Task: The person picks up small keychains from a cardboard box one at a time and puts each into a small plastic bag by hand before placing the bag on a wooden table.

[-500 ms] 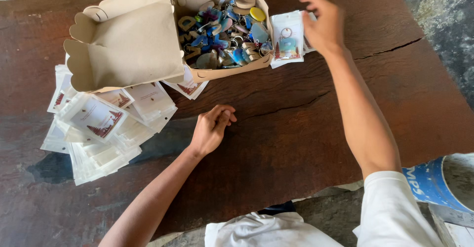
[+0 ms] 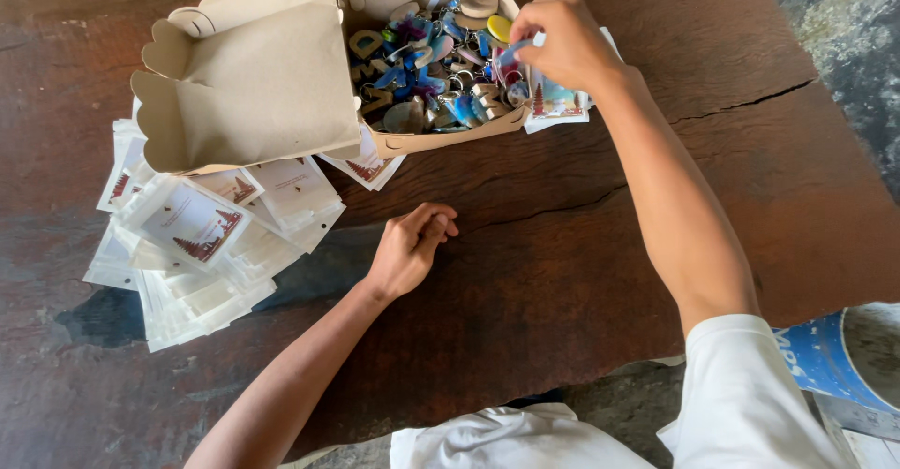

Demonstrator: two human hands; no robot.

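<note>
Over the open box (image 2: 375,0) at the far edge of the counter (image 2: 562,244), right hand (image 2: 562,47) with fingers pressed together, pinching a pale blue keychain (image 2: 513,52) just above the right rim. Below that hand, a bagged keychain (image 2: 558,101) flat on the wood, touching the box's right side. Inside the box, a heap of keychains (image 2: 427,66) in blue, purple, tan and yellow, some letter-shaped, some round. Scalloped lid (image 2: 253,84) folded out to the left, tilted over the bags beneath.

Nearer, at mid-counter, left hand (image 2: 408,249) resting knuckles up, fingers curled loosely inward, holding nothing, well apart from the box. Left of it, a sprawling pile of clear bags (image 2: 202,244) with white printed cards inside, partly under the lid. More bags (image 2: 366,169) poking out under the box's near edge.

Low right corner, blue drum (image 2: 825,356) beside the counter.
</note>
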